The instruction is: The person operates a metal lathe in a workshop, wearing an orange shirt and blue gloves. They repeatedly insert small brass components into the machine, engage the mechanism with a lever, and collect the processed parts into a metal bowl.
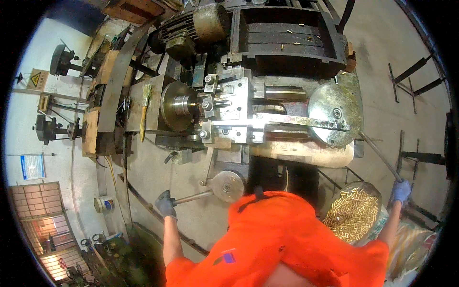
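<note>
Gripping long grey metal levers (191, 197), both gloved hands (166, 204).

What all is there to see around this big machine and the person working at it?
Grey metal lathe-like machine: one, centre, running up the picture.
Round steel chuck: one, silver, left of the machine's middle.
Large round metal disc: one, brassy grey, right end of the machine.
Wooden-handled brush: one, yellowish, lying left of the chuck.
Round bowl of small brass pieces: one, gold, lower right.
Short metal lever: one, grey, lower left, joined to a small round hub.
Long metal lever: one, grey, right, running from the disc.
Orange shirt: one, bottom centre.
Left hand: grey glove, gripping the short lever.
Right hand: blue glove, gripping the long lever.
</note>
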The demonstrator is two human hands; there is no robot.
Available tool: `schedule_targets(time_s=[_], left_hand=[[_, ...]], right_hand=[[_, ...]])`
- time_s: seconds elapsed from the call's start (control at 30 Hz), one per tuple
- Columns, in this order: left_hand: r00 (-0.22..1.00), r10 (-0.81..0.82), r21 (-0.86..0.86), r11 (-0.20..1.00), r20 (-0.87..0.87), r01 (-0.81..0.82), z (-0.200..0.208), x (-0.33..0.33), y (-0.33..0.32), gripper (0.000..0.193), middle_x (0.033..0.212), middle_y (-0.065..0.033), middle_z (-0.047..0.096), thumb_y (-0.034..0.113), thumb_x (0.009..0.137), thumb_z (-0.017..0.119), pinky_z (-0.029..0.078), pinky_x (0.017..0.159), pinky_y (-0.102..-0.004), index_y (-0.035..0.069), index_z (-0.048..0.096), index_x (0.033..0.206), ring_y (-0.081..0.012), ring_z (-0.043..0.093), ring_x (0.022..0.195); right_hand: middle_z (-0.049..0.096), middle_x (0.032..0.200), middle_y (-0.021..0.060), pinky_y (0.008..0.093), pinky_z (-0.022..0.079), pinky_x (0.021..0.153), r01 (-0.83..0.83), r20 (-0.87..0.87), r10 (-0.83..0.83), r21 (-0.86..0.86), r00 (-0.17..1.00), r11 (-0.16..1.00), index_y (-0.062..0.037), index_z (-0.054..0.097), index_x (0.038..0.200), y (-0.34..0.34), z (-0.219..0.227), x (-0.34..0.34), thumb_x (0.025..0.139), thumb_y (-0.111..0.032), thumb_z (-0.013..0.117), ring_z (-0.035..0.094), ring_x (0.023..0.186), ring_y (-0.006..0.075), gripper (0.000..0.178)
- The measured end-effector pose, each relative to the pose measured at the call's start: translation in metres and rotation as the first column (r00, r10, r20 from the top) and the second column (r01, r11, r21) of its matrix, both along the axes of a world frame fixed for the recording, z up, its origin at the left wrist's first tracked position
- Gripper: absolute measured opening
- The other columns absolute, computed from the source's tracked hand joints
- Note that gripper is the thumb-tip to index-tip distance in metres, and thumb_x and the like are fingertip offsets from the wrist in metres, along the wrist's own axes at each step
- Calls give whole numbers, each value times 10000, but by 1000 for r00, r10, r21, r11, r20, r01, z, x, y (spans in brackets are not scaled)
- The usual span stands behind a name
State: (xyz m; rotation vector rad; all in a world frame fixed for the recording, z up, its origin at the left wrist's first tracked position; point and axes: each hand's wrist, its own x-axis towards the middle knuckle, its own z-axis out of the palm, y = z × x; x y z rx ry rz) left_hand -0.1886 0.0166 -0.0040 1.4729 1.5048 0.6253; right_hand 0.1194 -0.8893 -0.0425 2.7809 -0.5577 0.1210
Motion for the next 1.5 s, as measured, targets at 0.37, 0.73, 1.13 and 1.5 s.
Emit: schedule_targets(time_s=[0.37,0.73,1.13,1.5], left_hand=[[1000,-29,39,999,4,29,-5,0,5,124,648,-115,610,61,785,620,403,330,-308,-21,648,874,-212,537,425],[998,-29,25,999,-47,30,7,5,-3,141,643,-117,593,33,792,594,419,351,-291,-58,633,892,-181,531,435],[998,-59,76,995,8,59,-2,-13,-4,135,576,-123,575,48,786,606,403,342,-308,-50,627,876,-198,510,401],[999,-15,67,998,-28,17,1,-8,-6,142,613,-127,593,43,780,613,411,346,-303,-56,628,881,-203,533,416]], right_hand=[[644,815,184,449,476,681,46,-2,-46,48,999,998,-81,667,832,0,-4,-26,739,-376,594,617,780,368,318],[643,818,198,436,479,667,88,-13,-88,80,996,993,-48,659,825,26,5,-34,744,-374,596,623,766,374,342],[636,828,219,446,477,691,137,-29,-135,82,990,987,-37,660,815,52,24,-35,756,-422,577,613,789,395,398],[639,796,201,456,466,672,94,7,-95,75,995,993,-57,661,786,45,15,-40,748,-409,605,612,767,384,358]])
